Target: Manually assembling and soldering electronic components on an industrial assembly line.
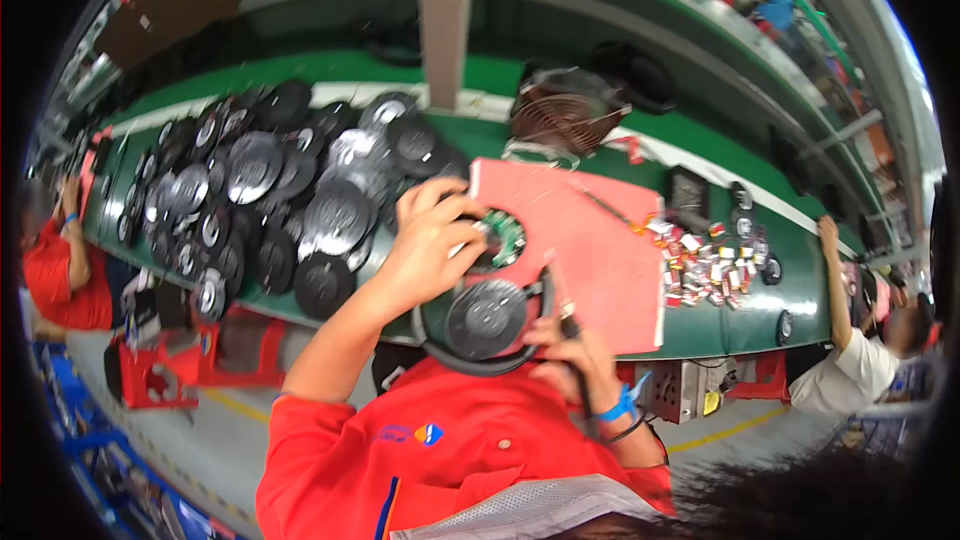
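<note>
My left hand (432,242) has its fingers curled over the left edge of a round black part with a green circuit board (504,239), at the left side of a pink mat (590,280). In my right hand (574,352) is a slim soldering iron (568,318). Its thin tip points up toward the board, and I see a gap between them. A dark cord runs down from its handle past my wrist. Nearer to me, a black disc (486,318) sits within a black ring (428,338) at the table edge.
Many glossy black discs (322,285) are heaped on the green table to the left. Small silver and red pieces (708,270) lie right of the mat. Behind it stands a brown fan (565,110). A thin tool (605,205) rests on the mat. Other people sit at both sides.
</note>
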### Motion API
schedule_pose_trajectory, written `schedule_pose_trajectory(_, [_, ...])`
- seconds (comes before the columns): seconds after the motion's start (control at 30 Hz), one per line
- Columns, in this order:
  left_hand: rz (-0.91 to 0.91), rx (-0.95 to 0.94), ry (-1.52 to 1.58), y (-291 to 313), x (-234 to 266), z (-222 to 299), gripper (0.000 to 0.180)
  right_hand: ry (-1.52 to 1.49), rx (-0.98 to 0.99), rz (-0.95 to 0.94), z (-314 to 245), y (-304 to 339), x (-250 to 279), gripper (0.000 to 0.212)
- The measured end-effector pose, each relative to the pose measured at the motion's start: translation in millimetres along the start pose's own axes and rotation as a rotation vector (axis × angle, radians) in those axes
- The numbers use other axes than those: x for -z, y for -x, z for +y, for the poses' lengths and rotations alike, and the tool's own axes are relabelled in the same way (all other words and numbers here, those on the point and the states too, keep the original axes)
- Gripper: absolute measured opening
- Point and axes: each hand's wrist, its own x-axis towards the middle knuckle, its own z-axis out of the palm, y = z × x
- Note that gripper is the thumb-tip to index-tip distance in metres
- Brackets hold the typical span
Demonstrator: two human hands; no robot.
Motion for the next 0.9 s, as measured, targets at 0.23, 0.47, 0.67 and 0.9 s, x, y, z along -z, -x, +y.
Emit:
schedule_pose_trajectory(0.23, [-0.017, 0.047, 0.213, -6.7, 8.4, 5.8, 0.005, 0.056, 0.054, -0.205, -18.8, -10.3, 5.5, 0.034])
schedule_pose_trajectory(0.47, [0.196, 0.131, 0.29, -3.6, 19.9, 6.5, 0.003, 0.168, 0.061, -0.235, -60.7, -12.1, 68.4, 0.029])
schedule_pose_trajectory(0.67, [0.215, 0.141, 0.292, -2.2, 19.8, 3.7, 0.002, 0.174, -0.35, -0.015, -76.8, -6.1, 144.8, 0.021])
schedule_pose_trajectory(0.9, [0.205, 0.15, 0.255, -5.8, 12.8, -1.7, 0.005, 0.856, 0.1, 0.217, 6.1, -88.1, 250.3, 0.027])
